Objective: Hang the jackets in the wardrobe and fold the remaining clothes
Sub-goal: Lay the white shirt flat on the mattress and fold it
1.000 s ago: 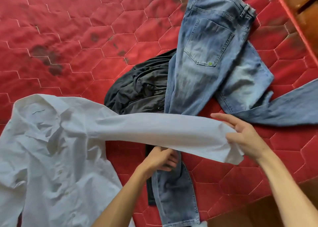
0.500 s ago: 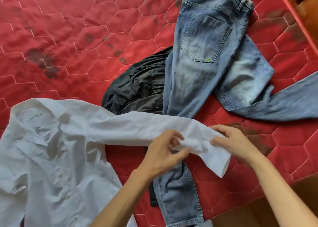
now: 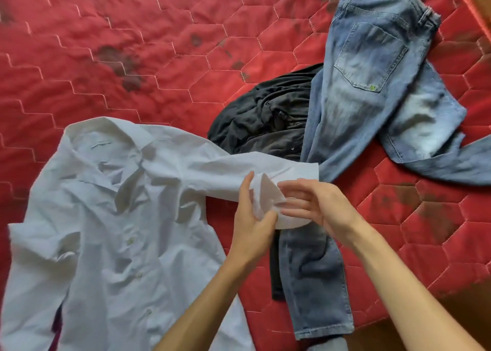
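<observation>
Fingers of left hand (image 3: 249, 225) pinch the white shirt cuff (image 3: 269, 195); right hand (image 3: 326, 207) fingers, straight, touch it.

I read this as a bedroom in a home. What fills my view is a bed: a red quilted mattress (image 3: 159, 45) stitched in a hexagon pattern, bare of any sheet, with dark stains (image 3: 125, 69) at about 10 o'clock and more at 3 o'clock. Everyday clothes lie loose on it: a white shirt (image 3: 106, 231) spread out at 8 o'clock, blue jeans (image 3: 372, 71) running from 1 o'clock down to 5 o'clock, and a crumpled black garment (image 3: 265, 122) near the middle, partly under the jeans. A brown wooden panel (image 3: 481, 10) borders the mattress at 2 o'clock, and a brown floor (image 3: 398, 332) shows past its edge at 5 o'clock.
</observation>
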The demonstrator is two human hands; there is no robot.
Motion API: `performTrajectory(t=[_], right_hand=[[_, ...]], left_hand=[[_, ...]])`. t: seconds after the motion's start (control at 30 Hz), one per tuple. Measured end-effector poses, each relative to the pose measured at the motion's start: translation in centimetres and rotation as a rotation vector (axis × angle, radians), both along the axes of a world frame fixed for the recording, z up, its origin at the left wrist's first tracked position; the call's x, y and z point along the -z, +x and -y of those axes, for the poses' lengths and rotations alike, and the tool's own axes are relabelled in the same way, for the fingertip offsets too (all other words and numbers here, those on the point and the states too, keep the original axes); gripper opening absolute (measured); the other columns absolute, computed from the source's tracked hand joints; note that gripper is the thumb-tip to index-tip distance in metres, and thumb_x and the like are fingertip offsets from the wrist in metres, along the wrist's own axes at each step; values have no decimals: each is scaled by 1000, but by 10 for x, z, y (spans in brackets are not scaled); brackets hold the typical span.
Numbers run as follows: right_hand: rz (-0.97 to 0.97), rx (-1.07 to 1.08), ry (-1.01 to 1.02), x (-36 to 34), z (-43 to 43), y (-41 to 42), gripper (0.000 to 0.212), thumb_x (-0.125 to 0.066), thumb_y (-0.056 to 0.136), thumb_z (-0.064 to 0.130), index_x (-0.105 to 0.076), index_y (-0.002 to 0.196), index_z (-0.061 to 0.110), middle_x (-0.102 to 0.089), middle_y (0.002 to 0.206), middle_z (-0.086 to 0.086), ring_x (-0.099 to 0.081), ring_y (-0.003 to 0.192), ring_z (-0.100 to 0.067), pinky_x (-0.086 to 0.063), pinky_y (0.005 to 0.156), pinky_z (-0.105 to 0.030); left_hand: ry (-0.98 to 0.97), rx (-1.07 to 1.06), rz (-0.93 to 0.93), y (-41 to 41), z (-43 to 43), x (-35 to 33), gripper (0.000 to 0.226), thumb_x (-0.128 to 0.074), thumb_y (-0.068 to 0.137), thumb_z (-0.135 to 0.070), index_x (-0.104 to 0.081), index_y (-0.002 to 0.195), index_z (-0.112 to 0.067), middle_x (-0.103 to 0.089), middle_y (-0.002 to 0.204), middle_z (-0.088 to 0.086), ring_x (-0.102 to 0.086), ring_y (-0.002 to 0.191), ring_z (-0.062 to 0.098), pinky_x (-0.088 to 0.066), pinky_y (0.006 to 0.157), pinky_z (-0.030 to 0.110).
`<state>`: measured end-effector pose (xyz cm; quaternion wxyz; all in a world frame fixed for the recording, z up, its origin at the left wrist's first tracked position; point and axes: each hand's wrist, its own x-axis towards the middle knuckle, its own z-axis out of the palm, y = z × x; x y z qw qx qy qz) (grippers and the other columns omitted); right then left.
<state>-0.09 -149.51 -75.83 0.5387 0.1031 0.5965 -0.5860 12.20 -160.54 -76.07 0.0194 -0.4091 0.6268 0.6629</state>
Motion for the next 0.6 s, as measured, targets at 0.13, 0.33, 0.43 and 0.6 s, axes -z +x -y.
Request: performTrajectory(t=[0.13, 0.33, 0.43, 0.6], right_hand=[[-290, -10, 149, 4, 48, 60, 27, -50, 97, -2, -73, 101, 12, -75, 108, -10, -74, 92, -20, -60, 72, -29], [-575, 21, 310, 14, 120, 144, 39, -61, 87, 1, -68, 108, 33, -66, 117, 11, -69, 87, -8, -60, 82, -45], [-676, -24, 348, 21, 155, 176, 46, -58, 86, 5, -64, 118, 37, -57, 125, 9, -66, 93, -7, -58, 86, -42], [-824, 83, 461, 28, 198, 198, 46, -51, 89, 3, -57, 130, 24, -47, 127, 6, -59, 95, 0, -46, 84, -25]], left_hand=[[-18, -172, -17, 58, 71, -8, 42, -51, 80, -2, -63, 115, -20, -71, 103, -2, -66, 90, 14, -54, 78, 36], [-7, -450, -26, 156, 195, -23, 22, -55, 78, 1, -69, 80, -16, -67, 72, -5, -62, 74, 17, -51, 67, 32], [19, -578, -40, 203, 250, -28, 12, -56, 77, -6, -61, 71, -14, -59, 63, -4, -54, 58, 11, -46, 52, 24], [17, -764, 135, 277, 329, 12, 23, -51, 89, -2, -67, 81, -16, -63, 75, 4, -58, 70, 24, -47, 59, 33]])
